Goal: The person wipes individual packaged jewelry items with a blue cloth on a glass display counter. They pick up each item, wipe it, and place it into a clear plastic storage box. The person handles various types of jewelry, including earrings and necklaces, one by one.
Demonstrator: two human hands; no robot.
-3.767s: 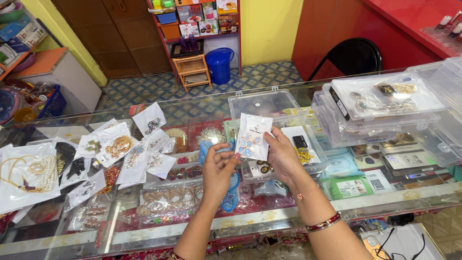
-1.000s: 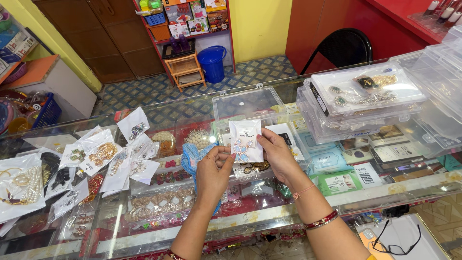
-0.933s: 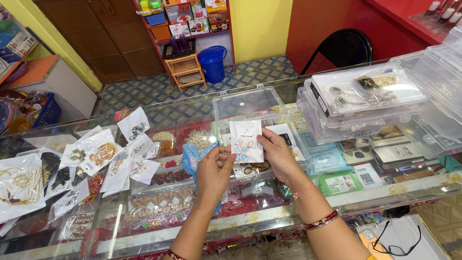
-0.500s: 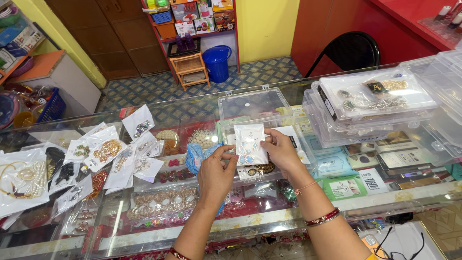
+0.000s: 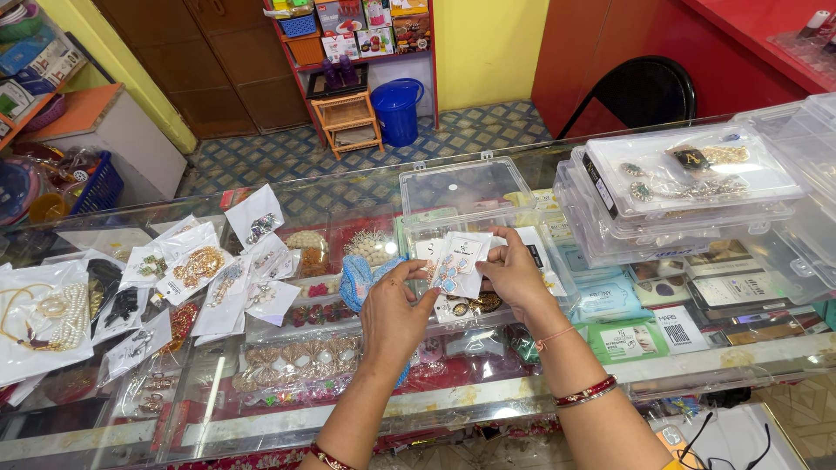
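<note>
Earring packet (image 5: 459, 264): held over open box (image 5: 488, 261) on glass counter (image 5: 488, 396). Left hand (image 5: 394, 312) pinches lower left corner; right hand (image 5: 514, 271) grips right edge.

Handling: likely best kept flat, gripped by edges, not bent.

Open box: more packets inside, lid raised behind.
Stacked boxes (image 5: 688, 187), right: closed, jewellery inside.
Loose packets (image 5: 200, 270), left: on counter, uncontained.
</note>
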